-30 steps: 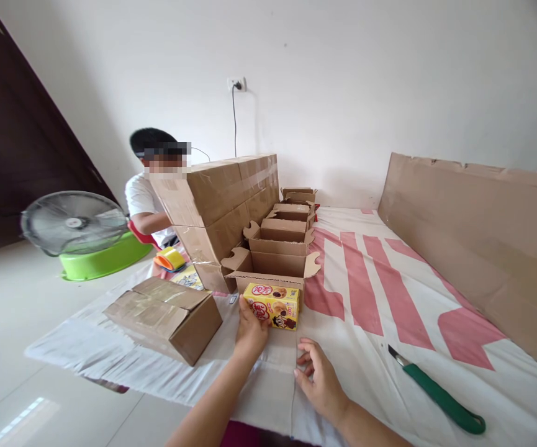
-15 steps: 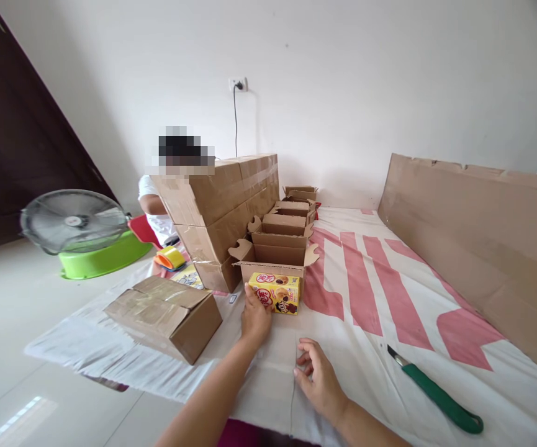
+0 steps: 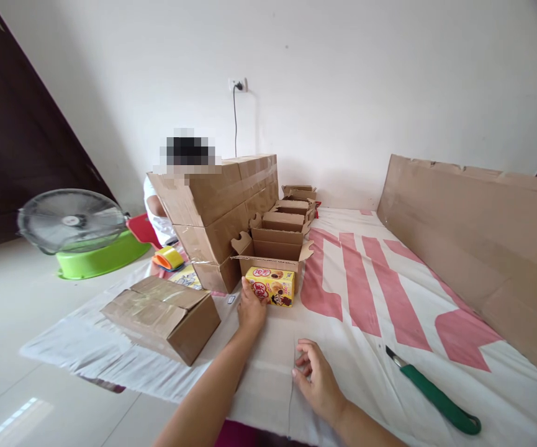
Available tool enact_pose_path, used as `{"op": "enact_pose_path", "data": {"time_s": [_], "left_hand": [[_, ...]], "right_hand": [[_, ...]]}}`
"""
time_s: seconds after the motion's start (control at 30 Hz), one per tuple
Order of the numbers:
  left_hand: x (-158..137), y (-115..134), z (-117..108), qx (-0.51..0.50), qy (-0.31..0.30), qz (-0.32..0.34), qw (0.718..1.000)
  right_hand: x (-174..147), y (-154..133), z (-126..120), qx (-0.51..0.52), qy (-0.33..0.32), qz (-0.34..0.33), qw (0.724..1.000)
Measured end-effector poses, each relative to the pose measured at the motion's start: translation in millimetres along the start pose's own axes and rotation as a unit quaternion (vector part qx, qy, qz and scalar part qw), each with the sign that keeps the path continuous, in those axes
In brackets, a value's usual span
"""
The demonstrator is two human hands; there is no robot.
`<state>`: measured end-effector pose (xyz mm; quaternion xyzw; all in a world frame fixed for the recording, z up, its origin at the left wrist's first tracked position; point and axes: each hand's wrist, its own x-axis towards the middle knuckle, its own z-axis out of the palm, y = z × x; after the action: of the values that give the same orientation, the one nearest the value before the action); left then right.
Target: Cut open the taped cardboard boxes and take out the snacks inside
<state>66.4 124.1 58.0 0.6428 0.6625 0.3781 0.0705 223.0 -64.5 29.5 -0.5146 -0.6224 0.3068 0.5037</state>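
Observation:
My left hand (image 3: 252, 308) grips the left end of a yellow snack box (image 3: 278, 289) with red lettering and biscuit pictures. The snack box stands on the cloth, right against the near side of an open cardboard carton (image 3: 272, 264). Some of that hand's fingers are hidden behind the box. Nearer to me and to the right, my right hand (image 3: 318, 380) rests low over the white cloth. Its fingers are loosely curled and apart, holding nothing. A green-handled utility knife (image 3: 438, 397) lies on the cloth to its right.
More open cartons (image 3: 296, 205) line up behind the first, beside a stack of taped boxes (image 3: 219, 226). One closed box (image 3: 163, 313) lies front left. A large cardboard panel (image 3: 473, 242) stands right. Behind the stack sits a person (image 3: 154, 205), near a fan (image 3: 72, 220).
My left hand and the snack box have moved slightly away from me, closer against the open carton. The right hand stays almost where it was. The seated person has shifted a little right.

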Motion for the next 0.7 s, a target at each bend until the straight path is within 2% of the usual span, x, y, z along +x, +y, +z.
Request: {"op": "enact_pose_path", "data": {"time_s": [0.13,0.2,0.27,0.37,0.43,0.53,0.7], "left_hand": [[-2,-11,2,-0.012,0.054,0.028,0.998],[-5,-13,2,-0.023,0.055,0.064,0.996],[-9,-13,2,-0.038,0.020,0.127,0.991],[-17,-8,4,-0.056,-0.065,0.230,0.969],[-20,-4,5,-0.055,-0.099,0.264,0.958],[-22,-1,6,-0.039,-0.111,0.264,0.957],[-20,-1,4,-0.005,-0.098,0.224,0.970]], "right_hand": [[0,2,0,-0.010,-0.003,-0.012,1.000],[0,2,0,-0.012,-0.002,-0.015,1.000],[-1,1,0,-0.014,-0.002,-0.016,1.000],[-1,0,0,-0.014,-0.003,-0.018,1.000],[-1,0,0,-0.015,-0.003,-0.018,1.000],[0,1,-1,-0.017,-0.004,-0.018,1.000],[-1,1,-1,-0.021,-0.008,-0.017,1.000]]}}
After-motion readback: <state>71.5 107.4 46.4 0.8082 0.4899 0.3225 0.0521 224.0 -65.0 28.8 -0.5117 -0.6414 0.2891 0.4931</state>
